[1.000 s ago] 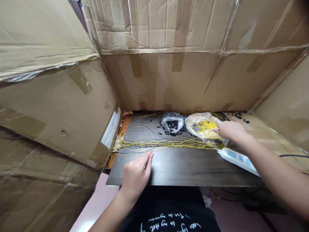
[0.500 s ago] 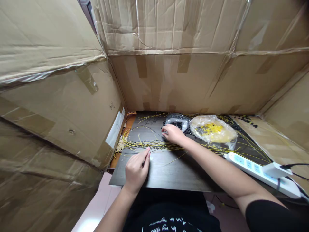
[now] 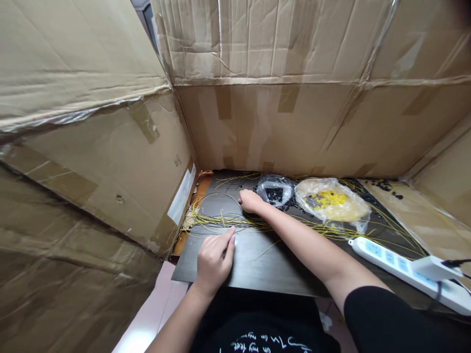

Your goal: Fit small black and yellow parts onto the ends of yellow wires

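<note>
Long, thin yellow and black wires (image 3: pixel 209 220) lie in a loose bundle across the dark, wood-grain tabletop (image 3: pixel 268 269), a curved strand looping towards the right hand (image 3: pixel 250 201). Bundle probably runs sideways so single strands stay within reach of both hands.

My left hand (image 3: pixel 214 257) is just on the near side, forefinger and thumb tips brought together; can't tell from my feed if a strand is between them. Pose looks suited to steadying something small. My right hand is beyond the bundle, fingers curled in, palm down; tips partly hidden, so can't tell if they pinch anything.

Just right of it: clear plastic bag (image 3: pixel 286 190) of small black pieces (image 3: pixel 273 195), mouth wide, likely for easy picking. Beside that, a larger clear plastic bag (image 3: pixel 348 214) spread open around small yellow pieces (image 3: pixel 329 198). Loose black bits lie around the first.

Further out: long white power strip (image 3: pixel 382 254), white adapter (image 3: pixel 429 267) plugged in, off to the right; brown cardboard walls (image 3: pixel 250 130) around, perhaps as a screen.
</note>
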### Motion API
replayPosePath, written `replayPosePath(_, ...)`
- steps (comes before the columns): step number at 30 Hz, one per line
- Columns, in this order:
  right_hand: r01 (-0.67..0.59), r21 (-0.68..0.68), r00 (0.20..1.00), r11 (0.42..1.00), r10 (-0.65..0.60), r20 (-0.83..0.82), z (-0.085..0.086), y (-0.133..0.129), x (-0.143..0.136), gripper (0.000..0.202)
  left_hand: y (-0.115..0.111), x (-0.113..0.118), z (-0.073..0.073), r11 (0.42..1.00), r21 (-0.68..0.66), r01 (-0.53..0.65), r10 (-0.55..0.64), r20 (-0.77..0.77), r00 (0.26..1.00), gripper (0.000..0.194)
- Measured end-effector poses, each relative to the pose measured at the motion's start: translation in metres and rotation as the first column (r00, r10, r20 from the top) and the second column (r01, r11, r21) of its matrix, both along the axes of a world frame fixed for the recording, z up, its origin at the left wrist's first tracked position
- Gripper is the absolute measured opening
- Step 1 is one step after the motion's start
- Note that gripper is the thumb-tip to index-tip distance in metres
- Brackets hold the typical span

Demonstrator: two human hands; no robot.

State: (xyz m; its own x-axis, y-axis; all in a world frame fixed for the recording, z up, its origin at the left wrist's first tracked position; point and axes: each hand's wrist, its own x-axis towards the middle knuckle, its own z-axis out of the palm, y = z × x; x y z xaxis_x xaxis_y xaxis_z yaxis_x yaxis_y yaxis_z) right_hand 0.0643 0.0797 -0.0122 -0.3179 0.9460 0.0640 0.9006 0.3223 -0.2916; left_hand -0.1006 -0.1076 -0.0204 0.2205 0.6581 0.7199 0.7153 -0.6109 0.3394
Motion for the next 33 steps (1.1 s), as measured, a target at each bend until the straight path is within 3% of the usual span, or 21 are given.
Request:
replayPosePath(5,0.064,0.112,0.985,0.992,-0.044,-0.167,0.007,-0.010,0.014,0.018,0.000,0.000,-0.001,1.000,-0.009,-0.002,0.002,-0.023,1.000,0.039)
replayPosePath(10,0.074,0.195,0.945,0.978,-0.006,-0.327,0.019,-0.021,0.032,0.018,-0.001,0.001,0.000,1.000,-0.004,-0.009,0.009,-0.053,0.999,0.038)
replayPosePath(16,0.102,0.315,0.756,0.943,0.132,-0.641,0.025,-0.035,0.048,0.018,-0.001,0.000,0.000,0.998,0.011,-0.056,0.057,-0.023,0.998,0.038)
replayPosePath(22,0.246,0.302,0.559,0.921,0.120,-0.820,0.034,-0.056,0.057,0.026,0.001,-0.001,-0.003,0.998,-0.017,-0.058,0.058,-0.007,0.998,0.037)
replayPosePath(25,0.267,0.280,0.508,0.922,0.112,-0.854,0.037,-0.061,0.064,0.024,0.002,0.000,-0.003,0.998,-0.037,-0.053,0.052,-0.017,0.998,0.037)
replayPosePath(28,0.247,0.217,0.573,0.944,0.038,-0.818,0.033,-0.057,0.073,0.020,0.002,-0.001,-0.002,0.997,-0.026,-0.067,0.068,0.030,0.997,0.035)
replayPosePath(30,0.237,0.172,0.699,0.956,-0.045,-0.713,0.029,-0.050,0.078,0.016,0.001,-0.001,0.000,0.997,-0.005,-0.080,0.080,0.071,0.994,0.034)
replayPosePath(33,0.177,0.167,0.928,0.970,-0.108,-0.356,0.026,-0.040,0.080,0.010,-0.002,-0.001,0.002,0.995,0.022,-0.093,0.090,0.109,0.990,0.036)
